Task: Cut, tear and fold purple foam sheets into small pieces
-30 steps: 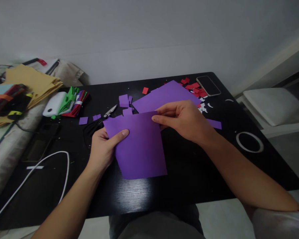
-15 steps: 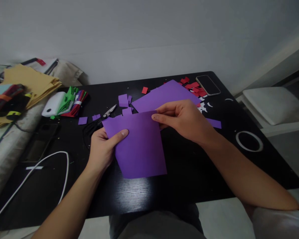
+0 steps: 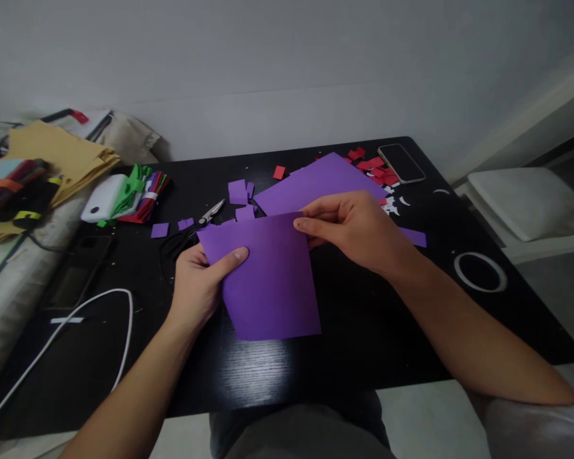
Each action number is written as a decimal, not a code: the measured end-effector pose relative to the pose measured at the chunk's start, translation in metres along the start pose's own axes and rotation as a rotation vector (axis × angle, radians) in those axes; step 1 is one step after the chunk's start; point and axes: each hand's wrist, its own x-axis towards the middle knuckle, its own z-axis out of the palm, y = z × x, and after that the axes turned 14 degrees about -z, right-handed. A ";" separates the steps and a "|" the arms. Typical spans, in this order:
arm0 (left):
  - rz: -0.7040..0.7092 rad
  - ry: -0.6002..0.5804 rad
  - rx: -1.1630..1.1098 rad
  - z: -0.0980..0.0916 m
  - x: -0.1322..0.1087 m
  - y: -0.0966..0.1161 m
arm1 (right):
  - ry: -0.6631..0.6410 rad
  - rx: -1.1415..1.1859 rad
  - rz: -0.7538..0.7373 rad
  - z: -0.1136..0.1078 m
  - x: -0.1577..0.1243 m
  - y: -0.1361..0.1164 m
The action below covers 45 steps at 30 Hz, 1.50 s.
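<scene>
I hold a purple sheet of paper (image 3: 272, 287) just above a black table (image 3: 363, 331). My left hand (image 3: 198, 284) grips its left edge, thumb on top. My right hand (image 3: 358, 229) pinches its upper right corner between thumb and fingers. A larger purple sheet (image 3: 310, 182) lies flat behind it. Black-handled scissors (image 3: 191, 233) rest just beyond my left hand, among small purple paper squares (image 3: 238, 191).
Red paper scraps (image 3: 370, 167) and a phone (image 3: 400, 164) lie at the far right. A white ring (image 3: 481, 272) sits right of my forearm. A white cable (image 3: 90, 331) curves at the left. A bundle of coloured paper (image 3: 141, 191) and a white device (image 3: 103, 199) sit far left.
</scene>
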 end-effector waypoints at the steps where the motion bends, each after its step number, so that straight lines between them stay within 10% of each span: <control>1: 0.000 -0.001 -0.006 0.000 0.000 0.000 | -0.002 0.002 -0.001 0.000 0.000 0.000; 45: 0.024 -0.035 -0.036 0.000 0.001 -0.002 | 0.059 0.009 -0.016 0.002 -0.001 -0.001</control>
